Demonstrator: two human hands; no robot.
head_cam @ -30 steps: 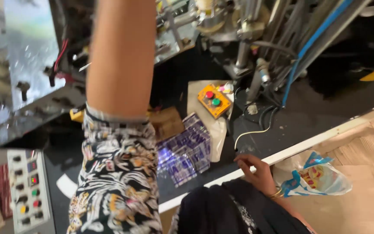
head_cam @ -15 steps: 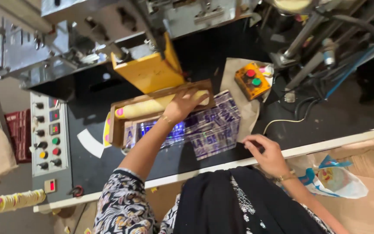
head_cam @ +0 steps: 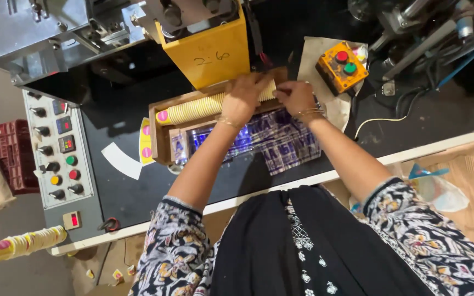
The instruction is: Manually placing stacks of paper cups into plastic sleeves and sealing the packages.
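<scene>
A long stack of nested yellow paper cups (head_cam: 198, 108) lies on its side in a wooden tray (head_cam: 158, 137) on the black machine bed. My left hand (head_cam: 246, 100) grips the stack near its right end. My right hand (head_cam: 295, 96) is closed on the very end of the same stack, fingers meeting the left hand. Below the stack, shiny printed plastic sleeves (head_cam: 281, 140) lie partly in the tray and partly on the bed.
A yellow machine housing (head_cam: 209, 49) stands just behind the tray. An orange button box (head_cam: 341, 67) sits at the right. A grey control panel (head_cam: 58, 153) with knobs and buttons lies left. Another cup stack (head_cam: 20, 245) rests at lower left. A white table edge (head_cam: 440, 143) runs across.
My right hand left the white table edge and reached up to the end of the cup stack. My left hand stayed on the stack. The view tilted down toward the tray.
</scene>
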